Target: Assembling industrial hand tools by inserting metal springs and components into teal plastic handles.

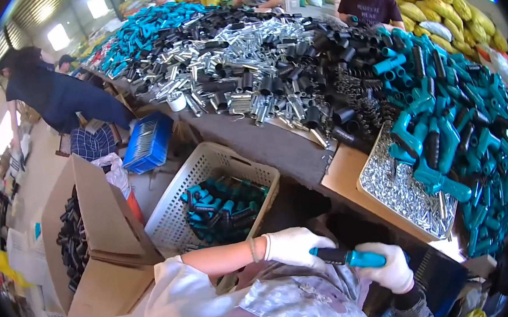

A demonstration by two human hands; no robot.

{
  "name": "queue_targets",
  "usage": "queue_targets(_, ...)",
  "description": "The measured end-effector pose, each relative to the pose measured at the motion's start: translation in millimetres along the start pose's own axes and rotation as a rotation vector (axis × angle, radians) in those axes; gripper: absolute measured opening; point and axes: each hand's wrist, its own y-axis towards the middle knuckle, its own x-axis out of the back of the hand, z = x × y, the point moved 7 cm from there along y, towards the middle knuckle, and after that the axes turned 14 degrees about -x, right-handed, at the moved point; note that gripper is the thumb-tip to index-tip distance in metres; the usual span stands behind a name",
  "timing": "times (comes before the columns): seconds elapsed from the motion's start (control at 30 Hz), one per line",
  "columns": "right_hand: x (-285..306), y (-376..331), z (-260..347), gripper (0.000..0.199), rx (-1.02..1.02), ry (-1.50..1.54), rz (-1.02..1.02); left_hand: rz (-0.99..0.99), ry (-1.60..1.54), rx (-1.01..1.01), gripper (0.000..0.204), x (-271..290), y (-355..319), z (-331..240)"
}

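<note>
Item held: one teal-and-black handle (348, 257), lying roughly level at lower centre of the frame, just above my lap. My left hand (295, 247), in a white glove, is wrapped round its black end; my right hand (389, 268), also gloved, grips the teal end. Both hands are clamped on the same piece, close together.

Surroundings: a white plastic basket (173, 212) left of centre, holding more teal-and-black handles. An open cardboard box (99, 234) at lower left with black parts inside. A tray of small silver screws (392, 191) at right centre. Across the table (264, 142) above: heaps of teal handles (465, 132), black tubes and silver metal parts (239, 68). Other people stand at the upper edge and upper left.
</note>
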Motion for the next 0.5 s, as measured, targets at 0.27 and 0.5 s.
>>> queue_targets(0.27,-44.3,-42.4,73.2,0.03,1.03,-0.917,-0.332,0.28,-0.505,-0.057,0.049,-43.7,-9.4,57.4)
queue_targets(0.5,-38.7,-27.2,45.2,0.04,0.765,-0.794,-0.31,0.137,-0.275,-0.124,0.043,-20.2,-8.6,32.1)
